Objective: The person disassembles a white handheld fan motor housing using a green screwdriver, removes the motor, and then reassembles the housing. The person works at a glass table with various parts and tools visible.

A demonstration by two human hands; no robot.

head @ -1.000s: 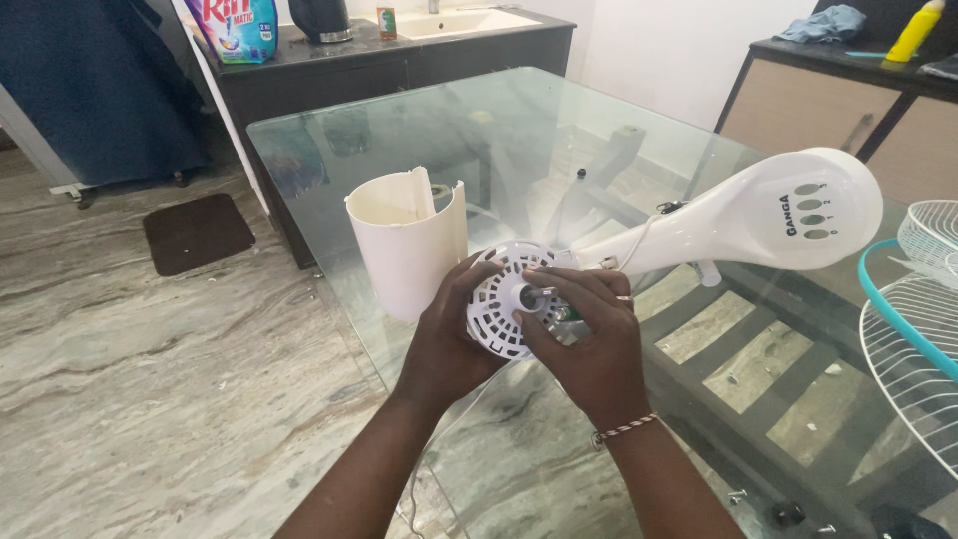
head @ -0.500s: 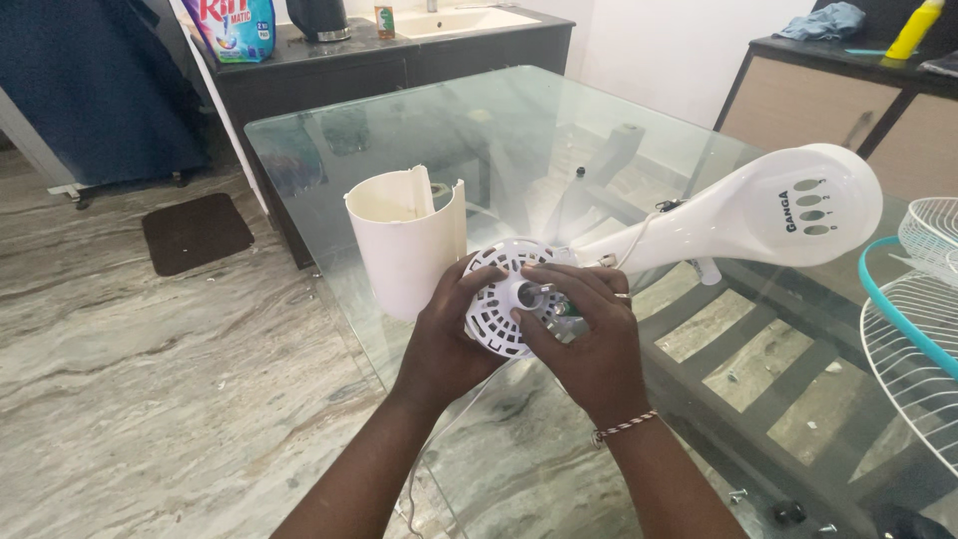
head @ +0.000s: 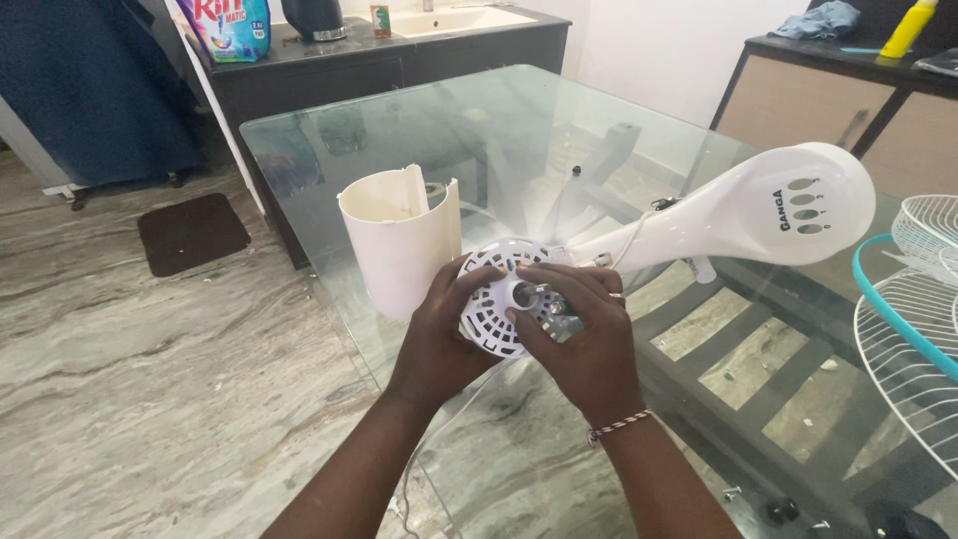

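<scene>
White vented motor cover [head: 491, 299] gripped by left hand [head: 444, 334]; right hand [head: 589, 339] pinching shaft hub [head: 526, 292]. Risk: fan body [head: 738, 215] sliding off glass table [head: 419, 140].

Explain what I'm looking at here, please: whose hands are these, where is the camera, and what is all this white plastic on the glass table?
The camera sits on a person's head and looks down, so the two bare hands are the wearer's own. Both hands meet at a round white perforated plastic disc with a metal shaft at its centre. The left hand cups the disc's rim; the right hand, with a beaded thread bracelet at the wrist, holds the motor part behind it. From there a long white plastic fan body with a rounded button end stretches away over the clear glass table. A curved white plastic cover shell stands just left of the hands. At the right edge lie white wire fan guards with a teal rim.
</scene>
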